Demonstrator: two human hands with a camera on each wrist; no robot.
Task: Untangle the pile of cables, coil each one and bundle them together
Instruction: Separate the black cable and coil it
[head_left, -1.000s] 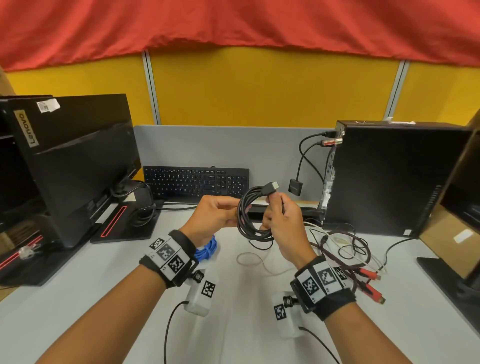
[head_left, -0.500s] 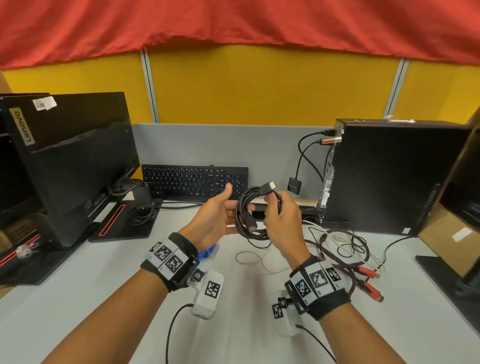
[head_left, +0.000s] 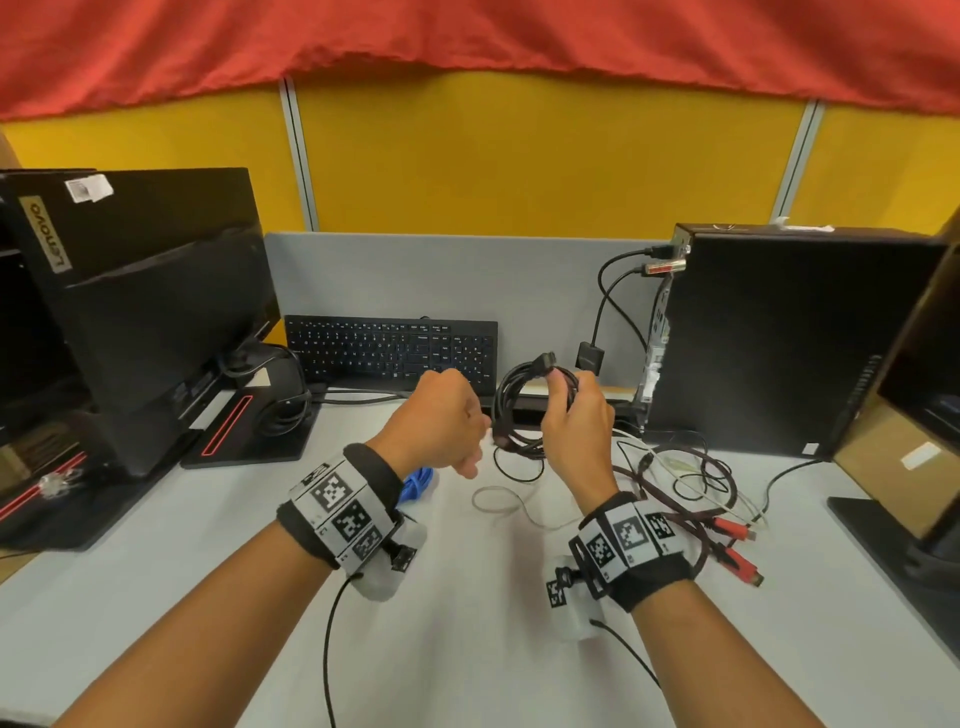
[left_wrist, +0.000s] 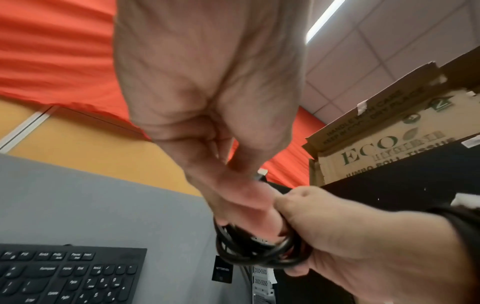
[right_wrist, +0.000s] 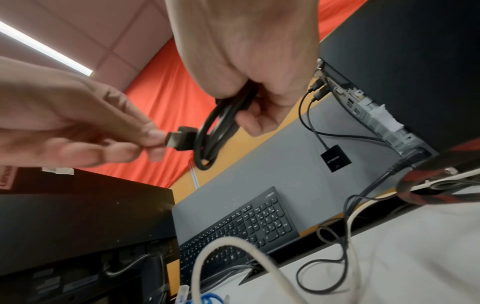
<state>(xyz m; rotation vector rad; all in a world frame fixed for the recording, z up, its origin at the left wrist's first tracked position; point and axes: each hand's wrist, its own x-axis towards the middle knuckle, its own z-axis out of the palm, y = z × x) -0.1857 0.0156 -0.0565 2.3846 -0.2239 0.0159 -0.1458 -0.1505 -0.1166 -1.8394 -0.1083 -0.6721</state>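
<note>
While the right hand (head_left: 576, 421) grips a black coiled cable (head_left: 511, 410) above the desk (head_left: 467, 623), its fingers curled round several thick, glossy loops, the left hand (head_left: 441, 421) sits just beside the coil and pinches the flat black plug (right_wrist: 182, 140) at one cable end between thumb and fingertips. A second plug (head_left: 546, 359) sticks up from the top of the coil.

Loose cables lie on the pale desk to the right of the wrists: a dark red braided cable (head_left: 691, 514) with red plugs, thin black leads and a white cable (head_left: 511, 506), partly tangled together. A blue cable (head_left: 418, 483) lies under the left wrist. A black keyboard (head_left: 389, 353) leans against a grey partition (head_left: 441, 275), with yellow panels and red cloth above. A black monitor (head_left: 145, 296) stands at the left, a black computer case (head_left: 779, 338) at the right.

The left wrist view is blurred, and the palm hides most of the coil there. How the loose cables interlock cannot be made out.
</note>
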